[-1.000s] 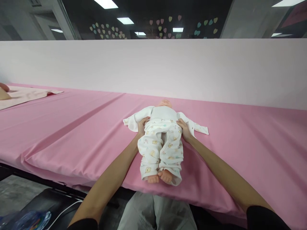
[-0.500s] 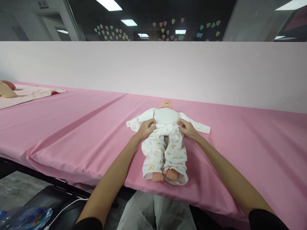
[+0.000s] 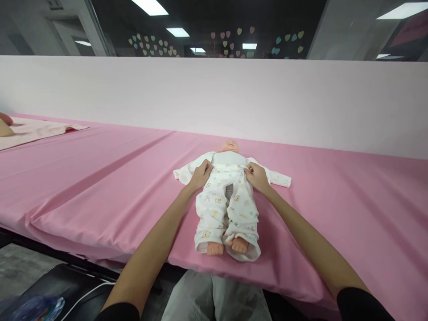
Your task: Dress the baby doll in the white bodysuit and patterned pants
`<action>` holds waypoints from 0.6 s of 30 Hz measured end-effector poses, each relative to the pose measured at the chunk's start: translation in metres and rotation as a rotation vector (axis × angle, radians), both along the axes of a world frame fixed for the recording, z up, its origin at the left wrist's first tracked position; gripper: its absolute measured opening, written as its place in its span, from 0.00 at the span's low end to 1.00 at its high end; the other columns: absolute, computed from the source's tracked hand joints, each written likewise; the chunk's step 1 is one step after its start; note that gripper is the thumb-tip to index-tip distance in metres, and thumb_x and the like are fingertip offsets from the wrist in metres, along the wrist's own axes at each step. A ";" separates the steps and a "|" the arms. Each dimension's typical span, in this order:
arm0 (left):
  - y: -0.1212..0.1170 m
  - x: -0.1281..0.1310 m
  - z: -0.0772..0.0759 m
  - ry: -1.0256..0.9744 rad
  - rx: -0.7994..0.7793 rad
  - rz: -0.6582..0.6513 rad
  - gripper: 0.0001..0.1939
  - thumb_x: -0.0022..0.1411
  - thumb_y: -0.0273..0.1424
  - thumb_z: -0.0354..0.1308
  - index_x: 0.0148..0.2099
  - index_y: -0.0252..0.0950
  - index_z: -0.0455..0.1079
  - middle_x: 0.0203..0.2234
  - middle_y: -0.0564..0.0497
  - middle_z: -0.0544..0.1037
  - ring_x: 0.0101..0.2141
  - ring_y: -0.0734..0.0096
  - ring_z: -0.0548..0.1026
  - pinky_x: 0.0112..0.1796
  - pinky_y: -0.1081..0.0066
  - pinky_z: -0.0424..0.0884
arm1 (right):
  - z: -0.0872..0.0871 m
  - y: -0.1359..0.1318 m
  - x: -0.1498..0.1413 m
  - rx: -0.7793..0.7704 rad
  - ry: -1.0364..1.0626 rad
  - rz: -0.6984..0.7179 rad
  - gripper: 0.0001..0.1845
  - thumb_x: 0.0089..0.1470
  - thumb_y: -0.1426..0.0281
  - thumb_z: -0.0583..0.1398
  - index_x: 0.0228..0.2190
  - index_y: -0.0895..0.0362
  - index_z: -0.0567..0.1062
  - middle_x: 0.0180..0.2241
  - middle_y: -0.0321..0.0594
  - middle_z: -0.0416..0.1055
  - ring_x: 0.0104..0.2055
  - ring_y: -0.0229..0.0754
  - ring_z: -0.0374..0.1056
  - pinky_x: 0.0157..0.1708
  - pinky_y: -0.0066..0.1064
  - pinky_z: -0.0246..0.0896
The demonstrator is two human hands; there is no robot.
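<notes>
A baby doll (image 3: 230, 145) lies on its back on the pink sheet, head toward the wall and feet toward me. It wears a white long-sleeved top (image 3: 228, 158) and white baby pants (image 3: 214, 203) with a small printed pattern. My left hand (image 3: 201, 174) pinches the waistband at the doll's side on my left. At the opposite side, my right hand (image 3: 257, 175) grips the same waistband. Both of the doll's feet (image 3: 215, 248) poke out of the loose leg cuffs. The sleeves are spread outward, and no doll hands show.
A pink sheet (image 3: 117, 187) with creases covers the table. A pale cloth (image 3: 40, 129) with part of another doll lies at far left. Behind is a white wall (image 3: 214, 98). At lower left, a black seat (image 3: 67, 285) holds a plastic bottle (image 3: 40, 307) and a white cable (image 3: 87, 294).
Both hands have moved up toward the doll's chest, drawing the waistband higher so that it covers more of the white top. The view has shifted slightly.
</notes>
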State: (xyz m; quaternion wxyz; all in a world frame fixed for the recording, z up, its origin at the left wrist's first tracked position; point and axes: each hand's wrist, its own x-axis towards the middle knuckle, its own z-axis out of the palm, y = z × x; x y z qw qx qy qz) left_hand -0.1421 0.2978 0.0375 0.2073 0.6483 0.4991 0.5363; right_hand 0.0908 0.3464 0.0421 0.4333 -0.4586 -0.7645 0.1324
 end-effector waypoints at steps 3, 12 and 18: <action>0.010 0.005 -0.009 -0.187 -0.018 0.142 0.07 0.58 0.33 0.54 0.29 0.38 0.61 0.16 0.59 0.58 0.21 0.75 0.56 0.27 0.74 0.52 | -0.009 0.011 -0.012 -0.089 0.125 -0.200 0.11 0.50 0.69 0.53 0.19 0.53 0.56 0.19 0.32 0.57 0.25 0.39 0.54 0.30 0.31 0.46; 0.016 0.009 -0.023 -0.602 -0.307 -0.022 0.14 0.48 0.39 0.62 0.25 0.35 0.63 0.17 0.57 0.63 0.21 0.76 0.60 0.25 0.74 0.57 | -0.030 0.020 -0.010 -0.397 0.450 -0.168 0.19 0.45 0.56 0.56 0.15 0.53 0.57 0.18 0.34 0.58 0.27 0.40 0.56 0.27 0.31 0.50; 0.002 -0.004 -0.012 -0.157 -0.280 -0.080 0.16 0.49 0.42 0.60 0.19 0.35 0.67 0.18 0.53 0.70 0.26 0.69 0.64 0.28 0.72 0.58 | -0.028 0.013 -0.011 -0.512 0.535 -0.094 0.19 0.47 0.54 0.57 0.16 0.53 0.62 0.17 0.36 0.63 0.24 0.40 0.58 0.24 0.32 0.54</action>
